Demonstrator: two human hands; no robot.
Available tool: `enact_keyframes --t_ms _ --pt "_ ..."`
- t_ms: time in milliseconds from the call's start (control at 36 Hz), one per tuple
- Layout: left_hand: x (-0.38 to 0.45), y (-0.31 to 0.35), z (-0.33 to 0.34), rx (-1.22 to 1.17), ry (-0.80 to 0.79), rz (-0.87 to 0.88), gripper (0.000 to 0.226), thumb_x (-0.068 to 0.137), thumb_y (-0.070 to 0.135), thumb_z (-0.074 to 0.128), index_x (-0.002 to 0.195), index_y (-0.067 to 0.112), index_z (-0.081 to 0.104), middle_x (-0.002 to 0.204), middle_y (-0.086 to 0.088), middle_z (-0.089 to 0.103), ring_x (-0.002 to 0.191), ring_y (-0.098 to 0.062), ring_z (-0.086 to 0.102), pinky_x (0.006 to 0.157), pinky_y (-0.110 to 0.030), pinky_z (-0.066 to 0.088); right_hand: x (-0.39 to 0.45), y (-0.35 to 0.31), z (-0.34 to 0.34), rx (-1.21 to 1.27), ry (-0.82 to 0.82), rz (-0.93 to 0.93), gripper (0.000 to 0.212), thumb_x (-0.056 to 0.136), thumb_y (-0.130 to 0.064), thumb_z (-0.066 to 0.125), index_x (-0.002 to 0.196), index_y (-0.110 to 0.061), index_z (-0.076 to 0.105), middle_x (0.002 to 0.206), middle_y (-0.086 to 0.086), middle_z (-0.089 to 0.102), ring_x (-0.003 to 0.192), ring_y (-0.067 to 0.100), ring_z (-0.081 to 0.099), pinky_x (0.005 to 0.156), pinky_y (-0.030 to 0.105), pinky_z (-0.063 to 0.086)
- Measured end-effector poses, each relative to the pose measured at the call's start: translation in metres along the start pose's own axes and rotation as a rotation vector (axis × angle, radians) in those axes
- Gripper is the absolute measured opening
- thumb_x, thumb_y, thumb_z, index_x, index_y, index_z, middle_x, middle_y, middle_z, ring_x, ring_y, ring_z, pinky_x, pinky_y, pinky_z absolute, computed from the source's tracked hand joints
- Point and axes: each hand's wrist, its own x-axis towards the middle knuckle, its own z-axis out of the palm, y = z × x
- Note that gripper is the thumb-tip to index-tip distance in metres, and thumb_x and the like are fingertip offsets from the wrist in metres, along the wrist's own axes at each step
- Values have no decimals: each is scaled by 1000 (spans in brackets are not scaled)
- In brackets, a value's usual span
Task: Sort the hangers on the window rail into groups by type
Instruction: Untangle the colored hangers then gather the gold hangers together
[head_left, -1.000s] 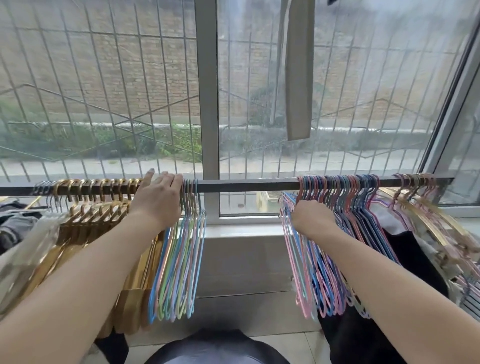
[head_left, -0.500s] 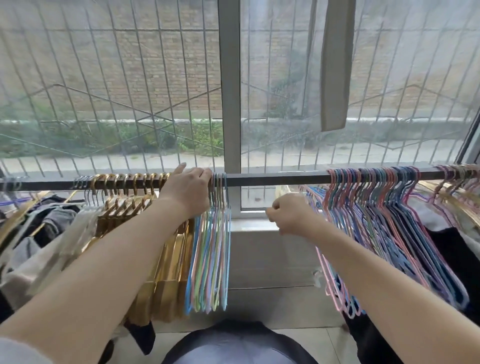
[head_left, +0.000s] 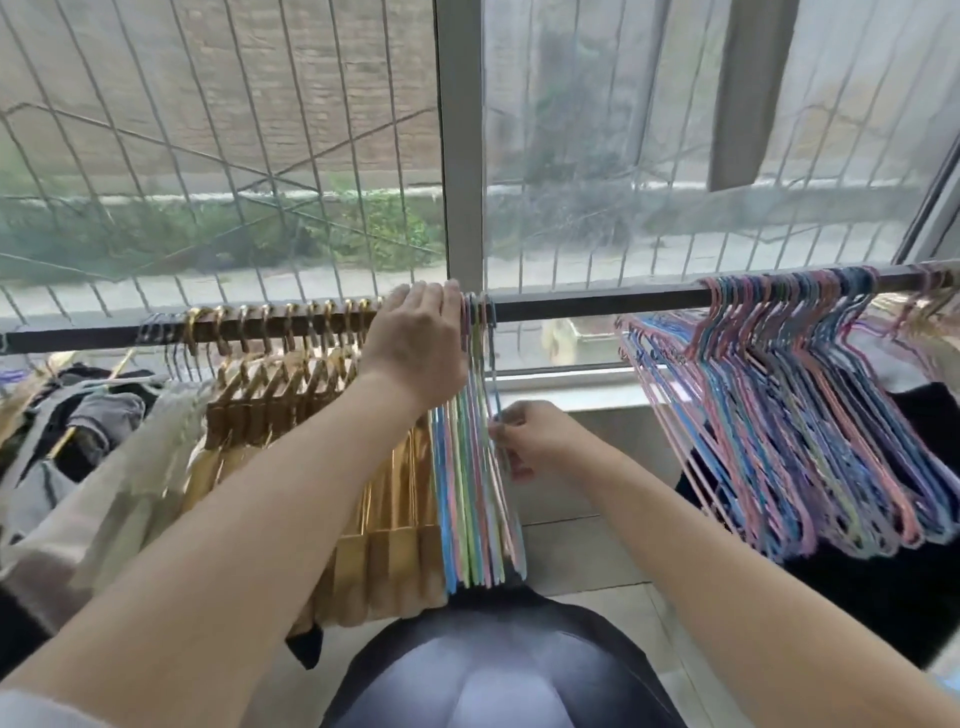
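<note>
A dark rail (head_left: 587, 305) runs across the window. On its left hang several gold hangers (head_left: 291, 395). Right beside them hangs a tight bunch of thin pastel hangers (head_left: 475, 493). My left hand (head_left: 418, 343) rests on the rail with straight fingers, pressing against the hooks of that bunch. My right hand (head_left: 524, 439) pinches the outermost pastel hanger of the bunch just below its hook. A large fanned group of pink, blue and purple thin hangers (head_left: 800, 415) hangs at the right of the rail.
Clothes (head_left: 88, 441) hang at the far left of the rail, and dark cloth (head_left: 919, 415) behind the right group. The window frame post (head_left: 460, 156) stands behind the rail. A grey strip of cloth (head_left: 743, 93) hangs above right. My knee (head_left: 493, 670) is below.
My right hand has left the right group and come left across the gap with a thin hanger, which now hangs at the small pastel bunch. My left hand stays at the bunch's hooks.
</note>
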Motion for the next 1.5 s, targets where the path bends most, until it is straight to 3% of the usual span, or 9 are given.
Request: enact_keyframes --t_ms 111,361,528,861,1056,1139,1278,1417,1500 --pt "-5 -2 4 -41 20 12 71 93 32 49 154 -1 36 148 -20 54 137 -33 52 119 -44 37 -11 10 6 50 88 12 33 103 -12 58 134 -4 50 69 9 63 49 15 57 48 25 50" --pt "-6 -4 8 -27 56 52 82 91 36 51 164 27 16 142 -22 56 128 -38 56 114 -48 39 -40 12 -13 42 192 -48 49 101 -8 53 148 -13 40 69 11 62 55 19 56 56 31 50" --pt "-2 -3 10 16 55 68 76 95 37 48 164 31 16 139 -24 57 127 -39 55 117 -48 36 -52 -3 -30 118 219 -51 48 91 0 53 134 -23 54 62 5 63 50 17 59 80 58 60" --pt "8 -3 -3 16 10 69 61 96 38 40 155 24 31 119 -19 69 103 -34 68 112 -50 42 -34 -29 -61 503 215 135 22 95 5 60 115 -5 62 113 19 72 49 10 46 57 35 60" --pt "7 -7 0 38 -13 54 68 95 45 39 158 24 22 144 -19 54 125 -35 58 110 -52 40 -36 30 -48 164 211 325 33 95 3 64 128 4 62 120 22 69 53 17 46 66 34 55" --pt "5 -5 -7 -1 -73 21 71 96 45 39 161 27 16 158 -21 40 142 -38 45 120 -58 28 -45 57 -39 59 172 410 35 94 -3 69 128 4 61 92 12 63 54 17 48 80 40 58" --pt "-11 21 -27 -307 -167 -92 81 95 34 49 163 33 5 169 -24 3 157 -43 -3 126 -57 -1 -67 125 -13 64 219 406 31 90 0 67 121 4 66 88 10 62 66 21 57 57 31 53" --pt "-91 88 -56 -1138 62 -12 48 95 13 58 143 21 57 143 -3 58 128 -15 56 109 -28 44 -102 192 30 80 206 517 24 85 9 64 108 6 67 76 8 55 72 28 50 58 36 45" --pt "-143 124 -54 -1583 -383 51 27 95 5 56 113 18 71 101 4 77 91 -8 72 88 -26 57 -119 222 42 77 187 556 20 83 8 66 102 6 69 77 13 59 69 25 54 55 34 47"
